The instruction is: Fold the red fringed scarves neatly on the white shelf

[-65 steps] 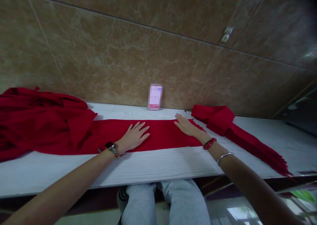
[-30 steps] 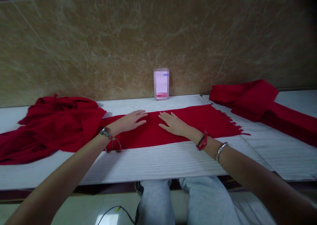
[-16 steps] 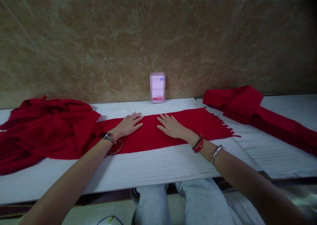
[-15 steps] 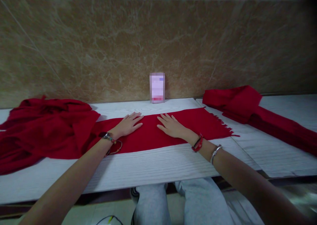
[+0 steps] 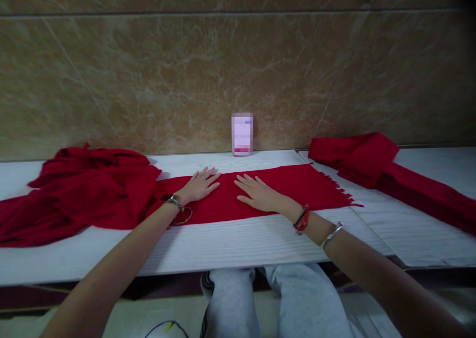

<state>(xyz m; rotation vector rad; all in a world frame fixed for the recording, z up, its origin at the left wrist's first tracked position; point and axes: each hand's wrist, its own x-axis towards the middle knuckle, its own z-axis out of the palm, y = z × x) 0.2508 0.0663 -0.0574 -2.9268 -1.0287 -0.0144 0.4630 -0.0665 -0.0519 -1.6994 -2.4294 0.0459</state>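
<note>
A red fringed scarf (image 5: pixel 293 186) lies flat along the white wood-grain table (image 5: pixel 223 246), its tasselled end pointing right. My left hand (image 5: pixel 198 185) rests palm down near the scarf's upper edge, fingers spread and gripping nothing. Flat on the cloth to its right is my right hand (image 5: pixel 259 194), also with fingers stretched out. A short stretch of smooth scarf shows between the two hands. Left of my left hand, the red cloth rises into a loose, crumpled heap (image 5: pixel 100 184); whether it is all one piece with the flat part I cannot tell.
Another red cloth (image 5: pixel 372 164), folded lengthwise, runs along the table's right side. A phone-like upright rectangle (image 5: pixel 242 134), its face blurred, leans against the brown marbled wall (image 5: pixel 167 80). My legs in grey trousers (image 5: pixel 234 303) are below the front edge. A cable lies on the floor.
The camera view has shifted slightly. My hands stay on the scarf, with the right hand a little further left on the cloth. The scarf looks the same.
</note>
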